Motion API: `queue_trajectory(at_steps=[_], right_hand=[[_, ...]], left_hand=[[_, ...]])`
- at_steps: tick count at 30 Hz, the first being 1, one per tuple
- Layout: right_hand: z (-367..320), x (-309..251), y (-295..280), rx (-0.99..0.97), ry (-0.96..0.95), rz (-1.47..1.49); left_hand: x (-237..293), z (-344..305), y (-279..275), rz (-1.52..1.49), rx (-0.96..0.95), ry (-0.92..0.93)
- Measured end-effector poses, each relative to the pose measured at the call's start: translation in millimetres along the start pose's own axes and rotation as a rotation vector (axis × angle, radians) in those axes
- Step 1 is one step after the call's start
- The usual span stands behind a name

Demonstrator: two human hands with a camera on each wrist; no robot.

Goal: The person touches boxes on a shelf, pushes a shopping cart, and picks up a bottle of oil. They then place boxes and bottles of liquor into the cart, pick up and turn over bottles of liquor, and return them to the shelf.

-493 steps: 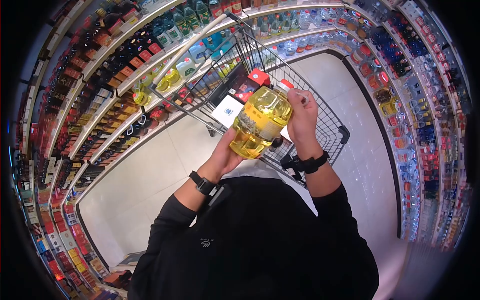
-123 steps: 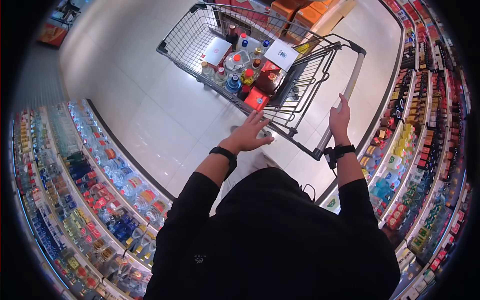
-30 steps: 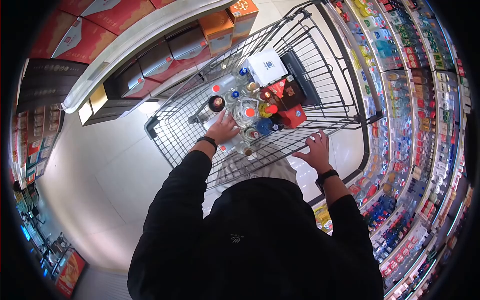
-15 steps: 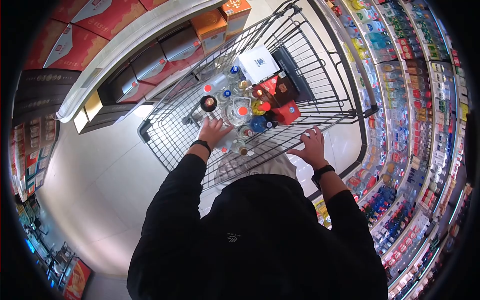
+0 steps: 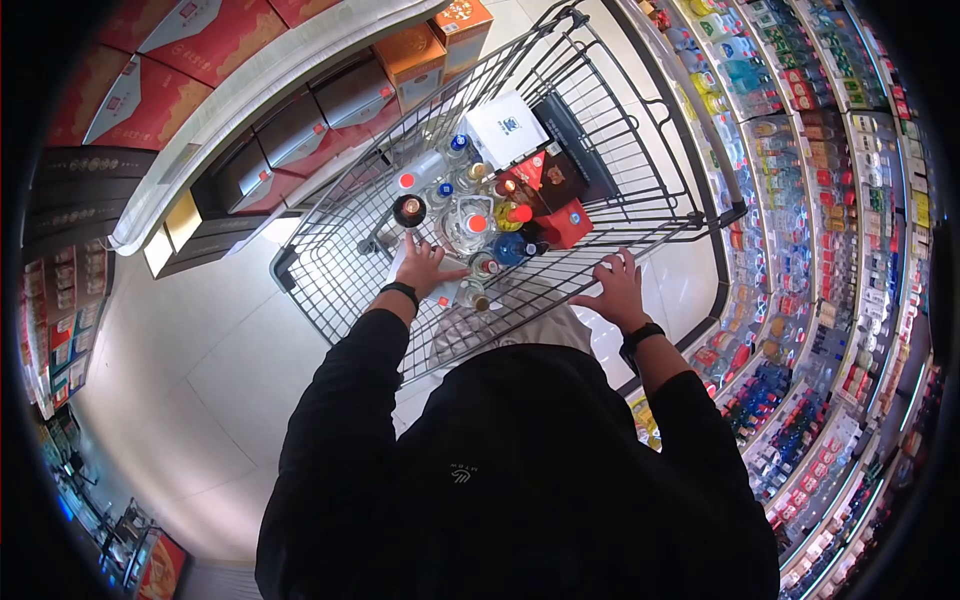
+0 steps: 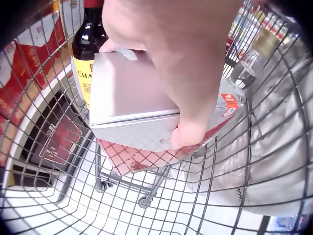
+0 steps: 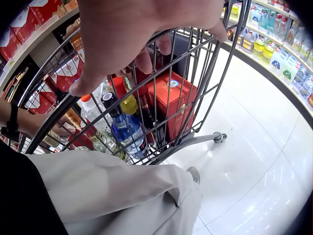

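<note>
My left hand (image 5: 420, 268) reaches down into the wire shopping cart (image 5: 284, 262). In the left wrist view it grips a silver-topped box (image 6: 129, 88) with red lower sides, thumb on the near side and fingers over the far edge. Right beside that box stands a dark wine bottle (image 6: 84, 63) with a yellow label. A clear bottle's gold cap (image 6: 266, 43) rises on the other side. My right hand (image 5: 620, 295) holds the cart's top rail, its fingers curled over the wires. Below it, in the right wrist view, are a blue bottle (image 7: 128, 132) and a red box (image 7: 171, 100).
Bottles crowd the cart's middle around a large red-capped clear jug (image 5: 477, 224). A white box (image 5: 505, 130) lies toward the handle end. Stacked red gift boxes (image 5: 180, 60) fill a display at the left; curved bottle shelves (image 5: 780, 190) line the right.
Long before, both hands held a yellow oil bottle; later the right hand held the cart handle. The left hand has since gone into the cart, its grip widening over the box.
</note>
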State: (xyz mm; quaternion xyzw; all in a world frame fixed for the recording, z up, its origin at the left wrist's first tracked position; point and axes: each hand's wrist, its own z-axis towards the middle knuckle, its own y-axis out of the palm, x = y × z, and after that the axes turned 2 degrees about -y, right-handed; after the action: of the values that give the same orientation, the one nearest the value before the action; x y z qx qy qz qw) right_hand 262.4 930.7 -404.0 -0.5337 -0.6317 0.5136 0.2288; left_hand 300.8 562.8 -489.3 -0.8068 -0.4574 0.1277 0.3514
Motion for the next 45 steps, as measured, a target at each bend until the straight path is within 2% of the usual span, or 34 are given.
queue_trajectory(at_steps=[2, 13, 18, 24, 40, 42, 45], right_hand=[[0, -1, -1, -0.007, 0.012, -0.011], [-1, 0, 0, 0.019, -0.002, 0.026], [-2, -2, -3, 0.013, 0.003, 0.022], [-2, -1, -4, 0.074, -0.041, 0.013], [-5, 0, -2, 0.138, -0.061, 0.050], [-5, -6, -10, 0.001, 0.036, -0.013], [-4, -11, -17, -0.030, 0.078, -0.020]], left_hand=[[1, -6, -1, 0.066, 0.060, 0.009], [5, -16, -2, -0.022, -0.009, -0.082], [7, -21, 5, -0.027, 0.038, -0.119], [8, -33, -4, -0.155, -0.033, -0.199], [12, -38, -18, -0.226, 0.010, -0.308], [11, -38, -15, -0.263, -0.005, -0.311], [11, -37, -11, -0.313, 0.033, -0.353]])
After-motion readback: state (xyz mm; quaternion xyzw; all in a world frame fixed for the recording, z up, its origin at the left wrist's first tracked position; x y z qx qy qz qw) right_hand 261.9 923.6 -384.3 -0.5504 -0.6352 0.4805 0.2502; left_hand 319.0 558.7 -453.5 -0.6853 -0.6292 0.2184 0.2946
